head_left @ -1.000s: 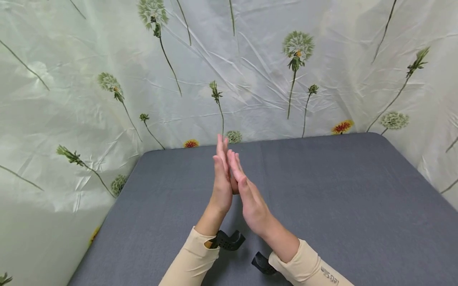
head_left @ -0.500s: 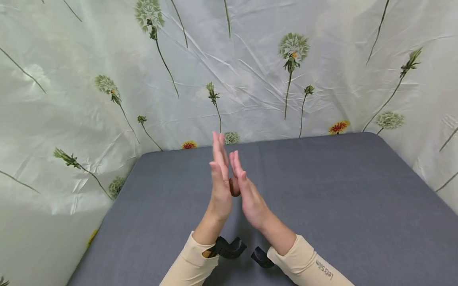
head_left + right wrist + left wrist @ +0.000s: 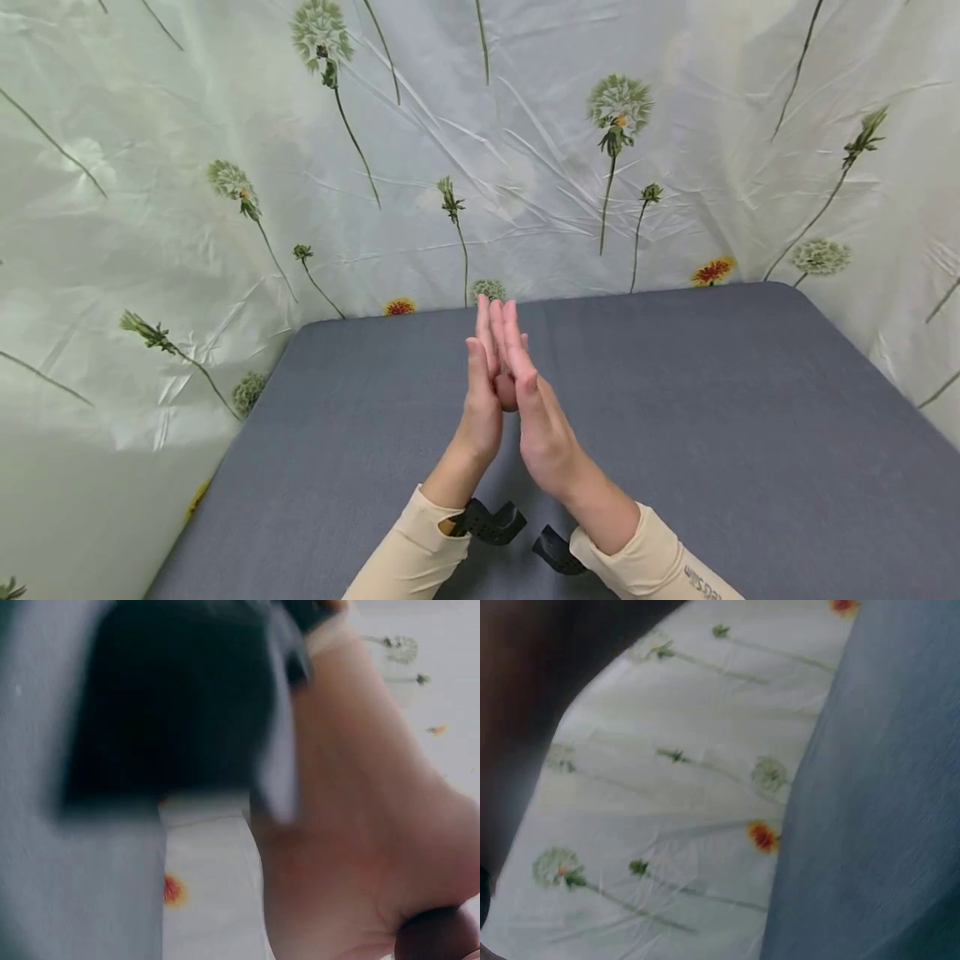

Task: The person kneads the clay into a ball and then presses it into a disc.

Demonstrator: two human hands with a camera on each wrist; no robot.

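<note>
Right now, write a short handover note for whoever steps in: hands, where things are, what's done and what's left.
Left hand and right hand: fingers straight, palms pressed together, raised above the grey table.
A small reddish-brown ball sits between the palms; only a bit of it shows.
Done: ball is off the table, trapped between the hands.
Left: looks like rolling it between the palms; shape so far cannot be judged.
Flowered sheet behind.

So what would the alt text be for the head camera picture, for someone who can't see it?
Two hands, the left hand and right hand, are raised palm to palm with straight fingers above a grey table, with a small brown object showing between the palms. Cream sleeves cover both forearms, and a pale sheet printed with flowers hangs behind.
</note>
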